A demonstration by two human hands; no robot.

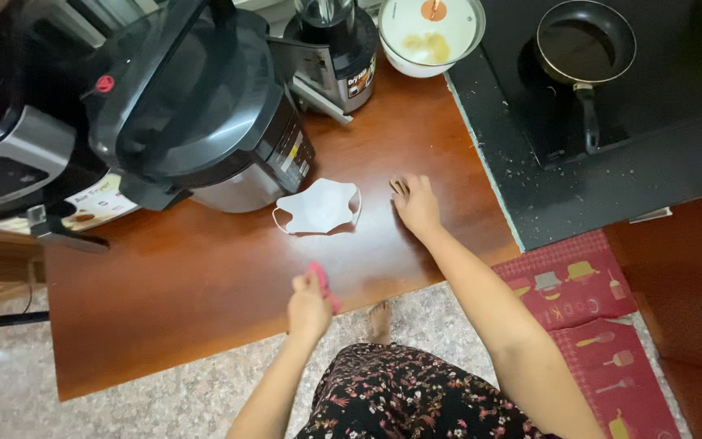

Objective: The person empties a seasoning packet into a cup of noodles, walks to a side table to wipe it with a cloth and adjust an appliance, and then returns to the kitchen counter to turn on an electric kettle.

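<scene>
Countertop (205, 276): pink object (324, 286), perhaps cloth, in left grip (309, 307).

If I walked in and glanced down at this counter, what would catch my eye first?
Probably the white face mask lying alone mid-counter on the reddish-brown wooden top, just in front of a big black cooker. The right hand rests flat on the wood beside the mask, while the left hand grips a small pink thing near the counter's front edge. Far right, a black frying pan sits on the dark stove.

soft even indoor light, pale glare on the wooden counter (205, 276), faint shadows, slight blur, wide-angle edge distortion
</scene>
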